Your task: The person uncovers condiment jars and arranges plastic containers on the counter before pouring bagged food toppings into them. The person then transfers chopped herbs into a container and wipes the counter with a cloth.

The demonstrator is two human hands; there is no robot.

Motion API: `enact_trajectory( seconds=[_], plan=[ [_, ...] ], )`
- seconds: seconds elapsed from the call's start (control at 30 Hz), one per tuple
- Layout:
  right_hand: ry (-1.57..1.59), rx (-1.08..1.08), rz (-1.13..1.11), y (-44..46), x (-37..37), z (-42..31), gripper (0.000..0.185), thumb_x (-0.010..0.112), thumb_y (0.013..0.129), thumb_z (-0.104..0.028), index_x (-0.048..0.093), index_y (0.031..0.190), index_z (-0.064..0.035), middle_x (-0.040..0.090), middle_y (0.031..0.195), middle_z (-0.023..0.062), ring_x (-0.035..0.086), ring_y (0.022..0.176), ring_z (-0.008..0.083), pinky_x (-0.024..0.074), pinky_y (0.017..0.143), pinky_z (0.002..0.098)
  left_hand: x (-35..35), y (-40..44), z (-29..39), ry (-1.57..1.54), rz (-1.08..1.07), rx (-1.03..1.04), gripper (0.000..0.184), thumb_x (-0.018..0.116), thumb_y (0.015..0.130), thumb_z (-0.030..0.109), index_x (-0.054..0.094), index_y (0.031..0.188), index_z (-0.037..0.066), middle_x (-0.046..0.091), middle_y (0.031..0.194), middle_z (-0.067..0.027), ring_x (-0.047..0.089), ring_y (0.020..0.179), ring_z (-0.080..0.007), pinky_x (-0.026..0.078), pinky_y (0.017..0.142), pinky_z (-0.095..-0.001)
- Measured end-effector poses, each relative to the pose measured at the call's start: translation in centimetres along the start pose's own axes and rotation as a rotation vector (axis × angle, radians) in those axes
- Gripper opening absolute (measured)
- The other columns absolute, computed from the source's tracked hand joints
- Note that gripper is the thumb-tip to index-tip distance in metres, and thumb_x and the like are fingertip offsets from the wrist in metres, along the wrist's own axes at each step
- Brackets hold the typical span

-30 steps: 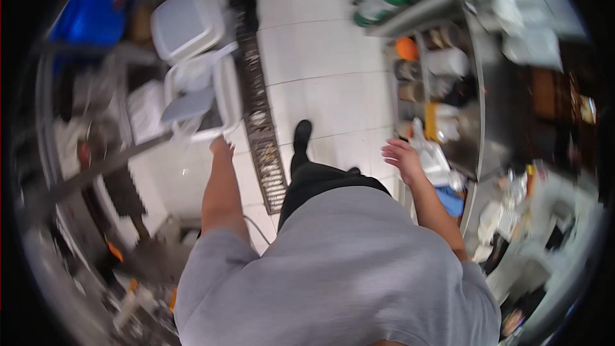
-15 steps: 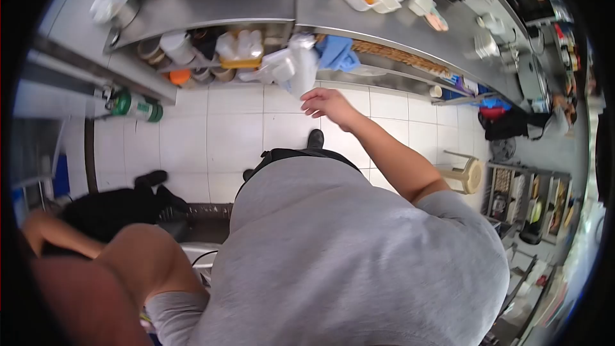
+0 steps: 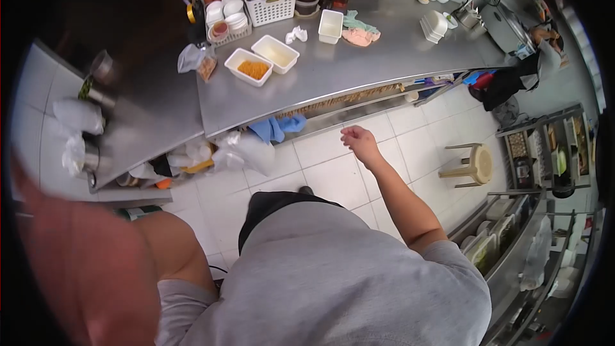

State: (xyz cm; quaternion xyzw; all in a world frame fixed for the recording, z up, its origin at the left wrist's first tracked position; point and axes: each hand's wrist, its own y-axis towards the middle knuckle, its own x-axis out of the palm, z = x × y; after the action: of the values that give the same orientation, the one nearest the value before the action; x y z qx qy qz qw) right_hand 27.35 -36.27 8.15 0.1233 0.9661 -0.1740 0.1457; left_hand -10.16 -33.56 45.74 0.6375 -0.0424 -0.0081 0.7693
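Observation:
My right hand hangs over the tiled floor in front of the steel counter, fingers loosely bent and slightly apart, touching nothing. Nearest it, a blue cloth and a clear plastic bag are on the shelf below the counter. My left arm is raised; its blurred lower part or hand fills the left side close to the camera, with no fingers distinguishable. On the counter stand a white tub of orange crumbs, a second white tub and a rectangular white container.
A white basket of bottles and pink and green cloths are on the counter. A beige stool stands on the floor at the right. Beyond it are a rack with crates and a shelf unit with tubs.
The view has turned right, away from the floor drain and toward the counter. My left arm has risen close to the camera; my right hand is now farther from the plastic bag.

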Motion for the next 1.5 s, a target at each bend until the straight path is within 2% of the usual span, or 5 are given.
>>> enact_trajectory(
  seconds=[0.23, 0.4, 0.53, 1.1, 1.5],
  plan=[
    [-0.182, -0.370, 0.148, 11.9, 3.5, -8.0, 0.020, 0.060, 0.083, -0.010, 0.065, 0.100, -0.0015, 0.067, 0.083, 0.0145, 0.065, 0.075, 0.0230, 0.0512, 0.071, 0.0323, 0.1, -5.7, -15.7, 0.553, -0.377, -0.553, 0.046, 0.069, 0.079, 0.010, 0.056, 0.123, 0.009, 0.051, 0.132, -0.0094, 0.045, 0.124, -0.0209, 0.030, 0.104, -0.0341],
    [-0.073, -0.356, 0.092, 15.9, 5.8, -10.7, 0.021, 0.062, 0.083, -0.011, 0.065, 0.101, -0.0010, 0.067, 0.085, 0.0110, 0.064, 0.077, 0.0193, 0.0502, 0.074, 0.0304, -7.8, -18.2, -31.8, 0.850, -0.504, -0.891, 0.093, 0.082, 0.067, 0.028, 0.031, 0.140, 0.000, 0.036, 0.138, -0.0239, 0.035, 0.129, -0.0370, 0.032, 0.107, -0.0395],
    [-0.034, -0.267, 0.066, 16.6, 5.8, -14.2, 0.021, 0.063, 0.084, -0.011, 0.064, 0.101, 0.0008, 0.067, 0.087, 0.0083, 0.062, 0.079, 0.0144, 0.0499, 0.074, 0.0282, -10.1, -23.1, -41.8, 0.557, -0.451, -1.448, 0.037, 0.063, 0.087, 0.024, 0.057, 0.112, -0.003, 0.062, 0.102, -0.0140, 0.060, 0.088, -0.0199, 0.049, 0.077, -0.0322],
    [1.114, 0.008, -0.426, 16.0, 4.6, -22.4, 0.045, 0.059, 0.089, -0.033, 0.049, 0.123, -0.0052, 0.063, 0.103, 0.0130, 0.063, 0.087, 0.0213, 0.0526, 0.076, 0.0354, 11.1, -7.4, -34.5, -0.649, -0.191, -1.434, 0.022, 0.051, 0.095, 0.021, 0.057, 0.104, 0.002, 0.059, 0.075, -0.0019, 0.033, 0.039, -0.0038, 0.033, 0.037, -0.0207],
    [-0.209, -0.130, 0.279, 18.8, 4.0, -18.4, 0.027, 0.070, 0.068, -0.014, 0.059, 0.089, -0.0003, 0.062, 0.077, 0.0196, 0.061, 0.070, 0.0334, 0.0489, 0.066, 0.0388, 12.3, -23.3, -39.0, -0.125, -0.704, -0.956, 0.044, 0.060, 0.090, 0.022, 0.049, 0.129, 0.004, 0.056, 0.122, -0.0097, 0.050, 0.114, -0.0172, 0.038, 0.097, -0.0322]
  ],
)
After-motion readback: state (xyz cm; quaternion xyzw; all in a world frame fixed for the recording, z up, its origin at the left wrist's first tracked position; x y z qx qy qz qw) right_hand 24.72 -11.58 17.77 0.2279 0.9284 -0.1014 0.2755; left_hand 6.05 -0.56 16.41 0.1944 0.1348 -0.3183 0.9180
